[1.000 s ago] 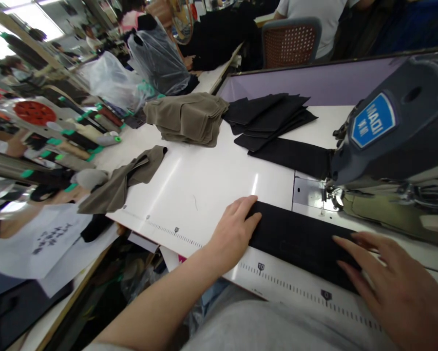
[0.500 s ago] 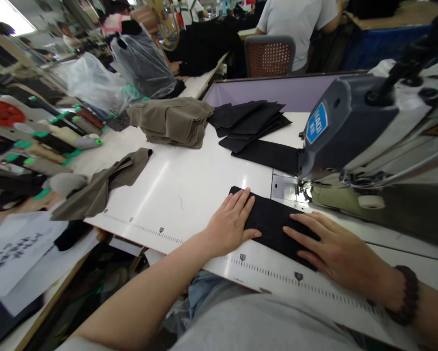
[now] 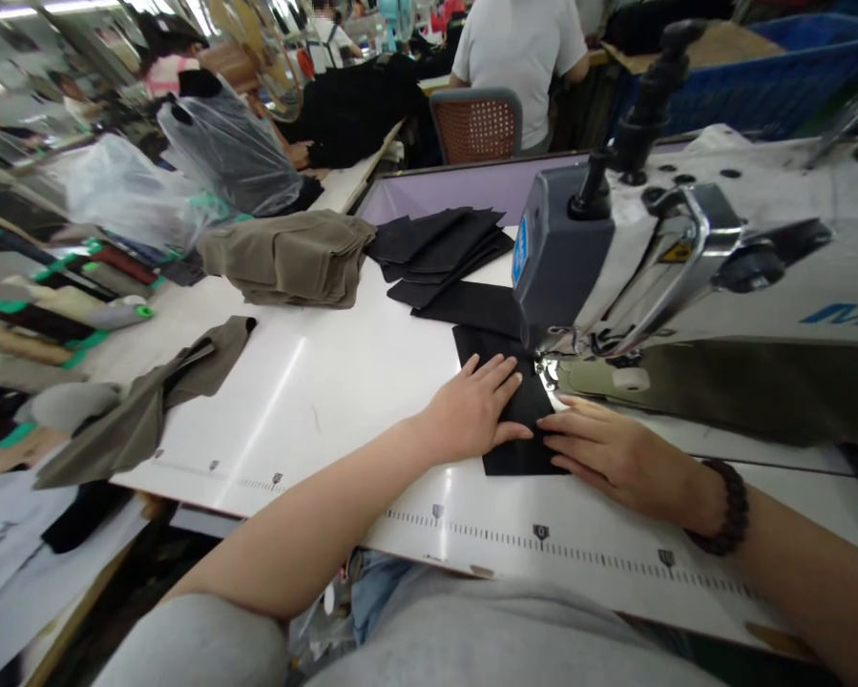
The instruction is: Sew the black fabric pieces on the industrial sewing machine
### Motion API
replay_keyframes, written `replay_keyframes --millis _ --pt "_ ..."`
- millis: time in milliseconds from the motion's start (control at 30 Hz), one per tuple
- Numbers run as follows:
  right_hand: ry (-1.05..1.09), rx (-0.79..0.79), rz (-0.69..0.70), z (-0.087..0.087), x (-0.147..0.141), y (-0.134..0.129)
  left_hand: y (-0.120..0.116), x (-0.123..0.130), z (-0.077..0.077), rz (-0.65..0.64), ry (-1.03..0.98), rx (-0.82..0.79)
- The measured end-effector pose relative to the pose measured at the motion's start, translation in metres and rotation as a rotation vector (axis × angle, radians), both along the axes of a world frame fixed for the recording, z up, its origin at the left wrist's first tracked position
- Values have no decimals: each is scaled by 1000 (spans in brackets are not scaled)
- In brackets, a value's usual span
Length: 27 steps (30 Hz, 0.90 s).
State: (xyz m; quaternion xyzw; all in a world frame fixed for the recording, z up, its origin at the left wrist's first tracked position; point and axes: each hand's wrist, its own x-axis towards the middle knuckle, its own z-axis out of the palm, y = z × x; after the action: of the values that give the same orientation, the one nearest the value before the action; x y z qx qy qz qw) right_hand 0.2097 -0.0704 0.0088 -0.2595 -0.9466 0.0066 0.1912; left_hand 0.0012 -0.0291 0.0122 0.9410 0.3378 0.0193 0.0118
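Note:
A black fabric piece [image 3: 518, 452] lies on the white sewing table, its right edge beside the needle area of the sewing machine [image 3: 568, 248]. My left hand [image 3: 475, 410] rests flat on this piece, fingers spread and pointing toward the machine. On its right edge lie the fingertips of my right hand [image 3: 615, 453], fingers stretched out, just in front of the presser foot [image 3: 547, 370]. Part of the fabric is hidden under both hands. Just beyond it is another black fabric strip [image 3: 471, 303], partly behind the machine head.
Behind are a stack of black pieces [image 3: 447, 248] and a stack of olive-brown pieces [image 3: 289, 258]. A loose olive piece [image 3: 156, 401] lies at the left, near thread spools [image 3: 77, 315]. A person [image 3: 518, 57] sits beyond the table by a chair [image 3: 477, 126].
The black fabric piece has turned and shifted toward the machine, its edge now beside the needle. Both hands moved with it, and my view has swung to the right.

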Motion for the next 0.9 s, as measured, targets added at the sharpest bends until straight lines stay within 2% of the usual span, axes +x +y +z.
replay_keyframes --millis 200,400,633,900 --pt "-70 -77 -201 -4 8 5 15 8 8 -14 106 17" --pt "-63 -125 -288 -10 4 4 21 7 4 -57 31 -33" --pt "-69 -104 -366 -16 0 6 41 3 4 -125 -6 -87" --pt "-73 -86 -408 -17 -4 7 49 3 2 -142 -20 -88"
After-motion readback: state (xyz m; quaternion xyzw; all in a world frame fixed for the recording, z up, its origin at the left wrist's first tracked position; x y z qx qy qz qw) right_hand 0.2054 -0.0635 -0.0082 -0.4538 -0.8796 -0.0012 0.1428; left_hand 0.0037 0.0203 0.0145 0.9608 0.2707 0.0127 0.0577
